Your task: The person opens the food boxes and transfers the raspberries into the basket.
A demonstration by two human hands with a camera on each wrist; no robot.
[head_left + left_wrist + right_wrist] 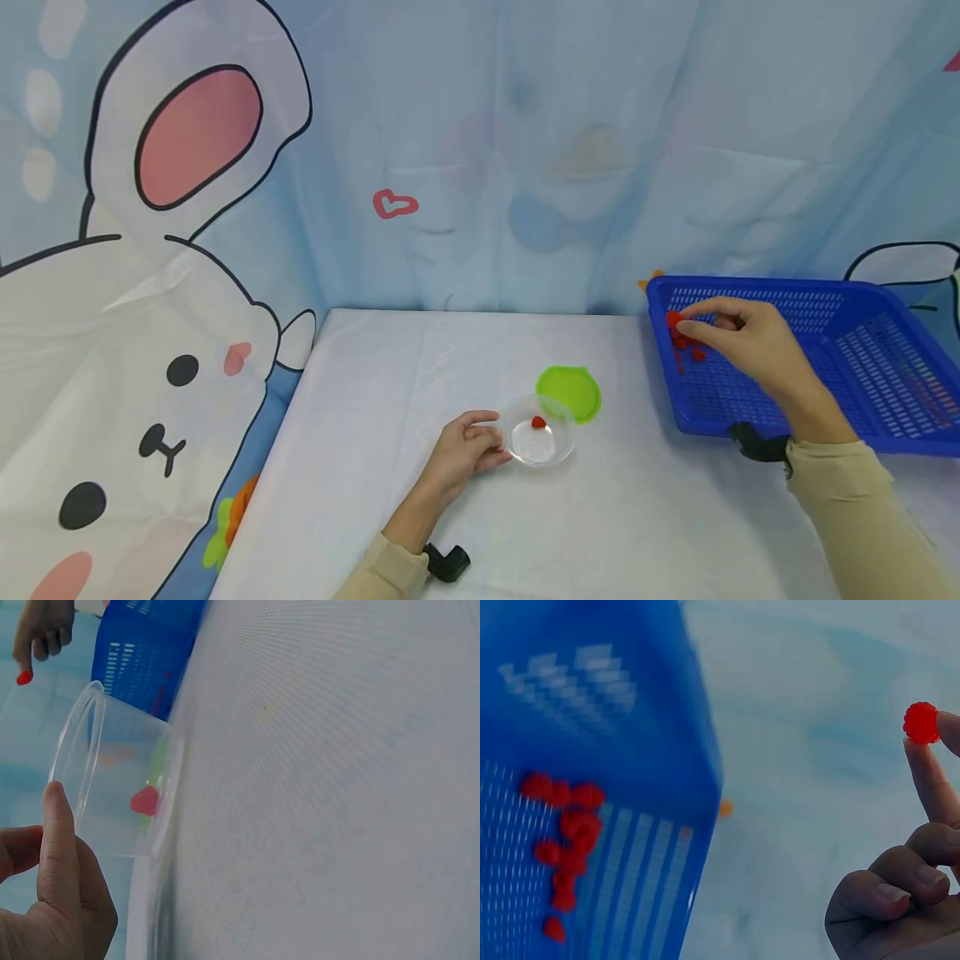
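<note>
In the head view, my left hand (pixel 468 450) is at the left side of a clear plastic cup (pixel 558 454) standing on the table. A fairly straight finger touches its rim in the left wrist view. One red raspberry (pixel 538 422) lies inside the cup. My right hand (pixel 738 337) is over the left end of a blue basket (pixel 750 417). Its thumb and index finger pinch a raspberry (pixel 921 723), seen closely in the right wrist view. Several more raspberries (pixel 580 825) lie in the basket. A green lid (pixel 573 387) rests just behind the cup.
A white cloth covers the table (pixel 375 375). Behind it hangs a light blue curtain (pixel 465 100) with a cartoon rabbit at the left. The basket stands at the table's right side, and its raised walls surround the raspberries.
</note>
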